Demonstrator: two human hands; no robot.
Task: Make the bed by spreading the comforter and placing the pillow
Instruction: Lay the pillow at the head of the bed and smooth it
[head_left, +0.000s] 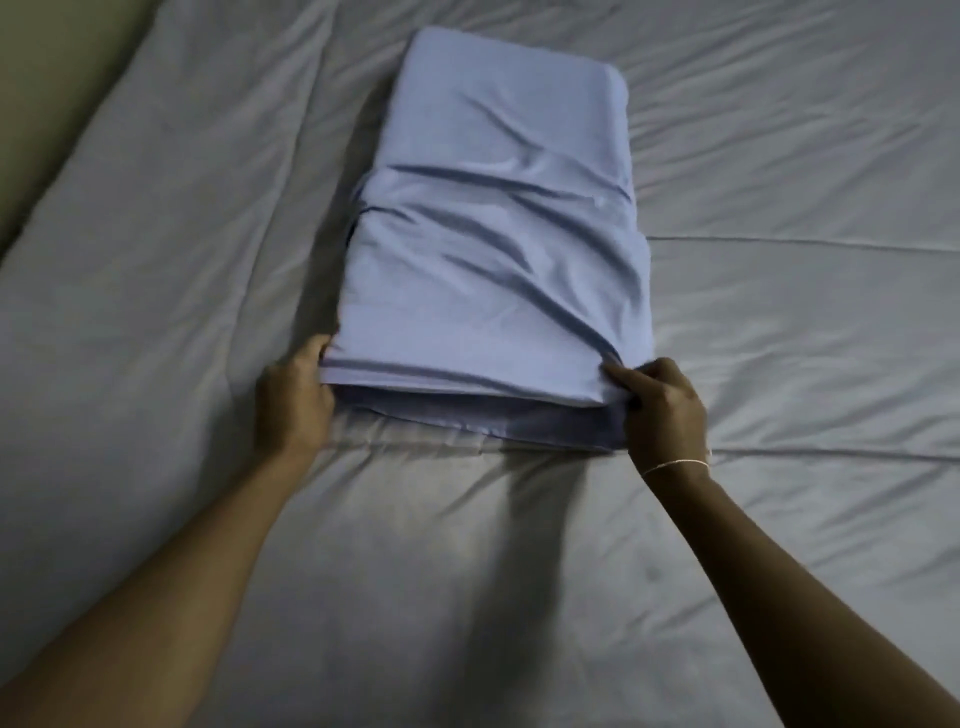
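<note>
A folded blue comforter (498, 234) is seen lying lengthwise at the centre of the frame on a bed (779, 338) covered in a wrinkled grey sheet, its far end reaching toward the top of the frame and its near edge held at both corners. The left hand (293, 405), at centre left, is curled around the lower left corner of the bundle, with the thumb laid on the upper layer and the fingers (324, 410) tucked out of sight beneath the fold; their exact spread cannot be told. The right hand (662, 410), at centre right, is closed on the lower right corner, the top layers being pinched between the thumb and the bent fingers (631, 379). The upper layers are held slightly above the lowest one, which is spread flat on the sheet along the near edge. A thin bracelet (675, 464) is worn on the right wrist. Both bare forearms are extended from the bottom corners of the frame. A strip of pale wall (47, 78) is visible at upper left.
</note>
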